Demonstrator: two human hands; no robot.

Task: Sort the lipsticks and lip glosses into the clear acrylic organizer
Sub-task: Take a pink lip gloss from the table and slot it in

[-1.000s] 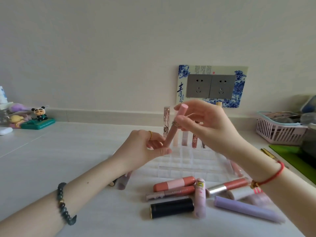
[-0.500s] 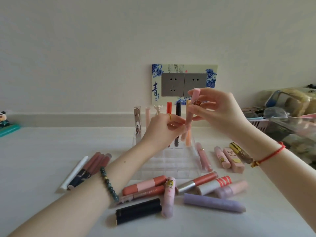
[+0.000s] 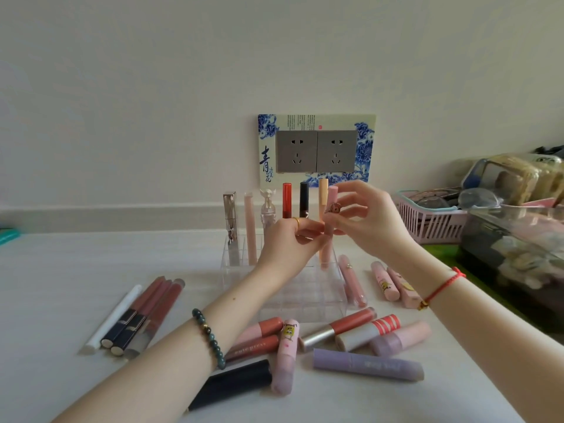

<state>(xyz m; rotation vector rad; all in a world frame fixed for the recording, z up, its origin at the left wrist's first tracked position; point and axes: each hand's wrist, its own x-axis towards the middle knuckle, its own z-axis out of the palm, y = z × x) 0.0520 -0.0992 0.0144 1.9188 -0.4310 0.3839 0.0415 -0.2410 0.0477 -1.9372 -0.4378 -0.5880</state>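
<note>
Both forearms extended from the near edge, wrists lifted, hands meeting over the back-right of the clear organizer (image 3: 305,296). Left hand (image 3: 290,242) grip pinched the pink gloss tube (image 3: 332,195) low on the body. Right hand (image 3: 375,224) grip pinched it near the cap, remaining fingers fanned. Tube stood near upright. Couldn't tell whether its base sat in a cell.
</note>
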